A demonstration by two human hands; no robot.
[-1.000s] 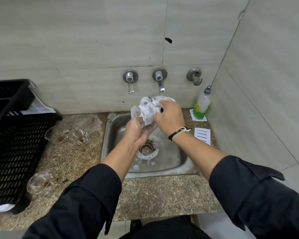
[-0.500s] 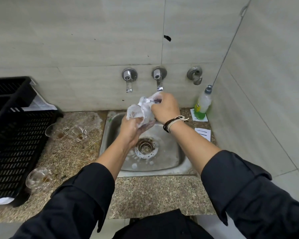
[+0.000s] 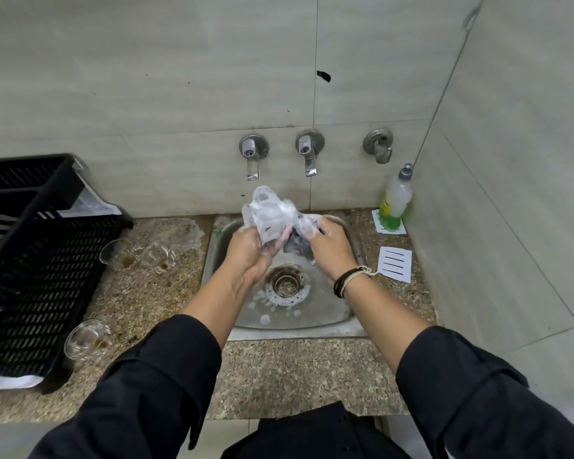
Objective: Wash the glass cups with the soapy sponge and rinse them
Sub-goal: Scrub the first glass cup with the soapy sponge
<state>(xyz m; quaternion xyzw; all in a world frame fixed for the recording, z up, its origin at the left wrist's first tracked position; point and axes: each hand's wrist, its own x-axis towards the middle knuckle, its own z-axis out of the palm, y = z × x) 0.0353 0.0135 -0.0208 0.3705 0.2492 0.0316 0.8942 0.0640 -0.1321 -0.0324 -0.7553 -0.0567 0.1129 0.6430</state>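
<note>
Over the steel sink (image 3: 325, 309) my left hand (image 3: 246, 251) grips a glass cup (image 3: 267, 210) that is coated in white foam, its handle pointing up and away. My right hand (image 3: 332, 250) holds a dark soapy sponge (image 3: 297, 245) against the cup's lower right side. Foam hides most of the glass. Three more glass cups stand on the speckled counter to the left: two near the sink (image 3: 120, 255) (image 3: 158, 256) and one near the front edge (image 3: 87, 337), each with brownish residue.
A black plastic crate (image 3: 30, 260) fills the counter's left side. Two taps (image 3: 253, 154) (image 3: 309, 150) and a valve (image 3: 378, 145) stick out of the tiled wall above the sink. A dish soap bottle (image 3: 395, 200) stands in the right corner.
My right hand has dropped from the top of the cup to its lower right side with the sponge. The cup has turned in my left hand, so more of the foamy glass shows.
</note>
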